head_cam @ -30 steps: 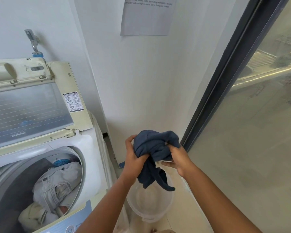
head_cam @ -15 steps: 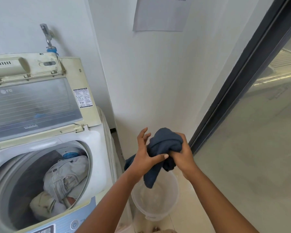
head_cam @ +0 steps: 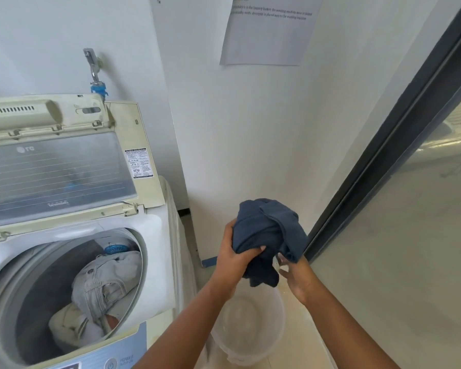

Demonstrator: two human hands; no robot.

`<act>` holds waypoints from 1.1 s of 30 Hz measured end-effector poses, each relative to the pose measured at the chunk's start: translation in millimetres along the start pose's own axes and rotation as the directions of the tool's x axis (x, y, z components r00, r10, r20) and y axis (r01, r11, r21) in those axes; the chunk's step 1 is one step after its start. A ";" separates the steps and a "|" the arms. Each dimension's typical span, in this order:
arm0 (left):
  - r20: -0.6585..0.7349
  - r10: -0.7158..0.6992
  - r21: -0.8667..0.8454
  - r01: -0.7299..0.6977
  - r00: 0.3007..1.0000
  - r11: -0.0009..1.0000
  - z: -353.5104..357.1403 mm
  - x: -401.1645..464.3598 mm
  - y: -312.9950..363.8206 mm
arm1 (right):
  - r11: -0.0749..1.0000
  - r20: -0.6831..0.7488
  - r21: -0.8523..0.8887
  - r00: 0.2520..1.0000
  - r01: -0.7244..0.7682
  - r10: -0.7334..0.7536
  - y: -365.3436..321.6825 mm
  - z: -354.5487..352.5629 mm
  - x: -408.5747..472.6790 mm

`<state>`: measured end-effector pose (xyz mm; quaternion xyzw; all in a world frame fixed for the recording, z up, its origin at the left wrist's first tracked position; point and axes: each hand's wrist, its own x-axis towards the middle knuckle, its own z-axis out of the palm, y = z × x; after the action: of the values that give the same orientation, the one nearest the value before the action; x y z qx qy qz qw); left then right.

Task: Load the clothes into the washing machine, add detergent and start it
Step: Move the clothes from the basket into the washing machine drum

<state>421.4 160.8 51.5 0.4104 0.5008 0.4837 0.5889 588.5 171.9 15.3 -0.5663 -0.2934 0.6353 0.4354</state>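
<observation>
A bunched dark blue garment [head_cam: 264, 230] hangs in the air to the right of the washing machine [head_cam: 155, 235]. My left hand [head_cam: 234, 259] grips it from the left, fingers curled into the cloth. My right hand [head_cam: 296, 275] sits just below its right side, fingers relaxed and touching the hanging edge. The top-loader's lid [head_cam: 64, 169] stands up and open. Its drum [head_cam: 37, 288] holds pale clothes [head_cam: 107, 283], among them light jeans. A power button [head_cam: 111, 364] shows on the blue front panel.
A translucent bucket [head_cam: 250, 328] stands on the floor right under my hands. A tap [head_cam: 92, 65] juts from the wall behind the machine. A paper notice [head_cam: 269, 30] hangs on the wall. A dark-framed glass door [head_cam: 383, 155] closes off the right side.
My left hand closed round the blue garment and took its weight. My right hand dropped from the bundle to below it, fingers loosened. The view swung left toward the machine.
</observation>
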 end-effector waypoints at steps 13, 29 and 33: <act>0.021 -0.072 -0.108 0.074 0.997 0.991 -9.0 -7.2 1.6 | 0.829 0.267 0.464 0.941 -0.313 0.206 -2.9 -9.3 5.2; -0.454 -0.037 -0.153 -0.037 0.890 0.987 -147.2 -57.9 -3.5 | 0.967 0.600 -0.029 0.769 -0.253 0.219 7.1 144.1 8.9; -0.556 -0.046 -0.174 -0.062 0.830 0.983 -201.7 -69.6 -2.0 | 0.960 0.584 -0.090 0.767 -0.265 0.266 19.4 203.7 -1.9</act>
<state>220.6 91.9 30.5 0.1972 0.6020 0.6291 0.4505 385.6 186.0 37.3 -0.3769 -0.3320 0.8342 0.2277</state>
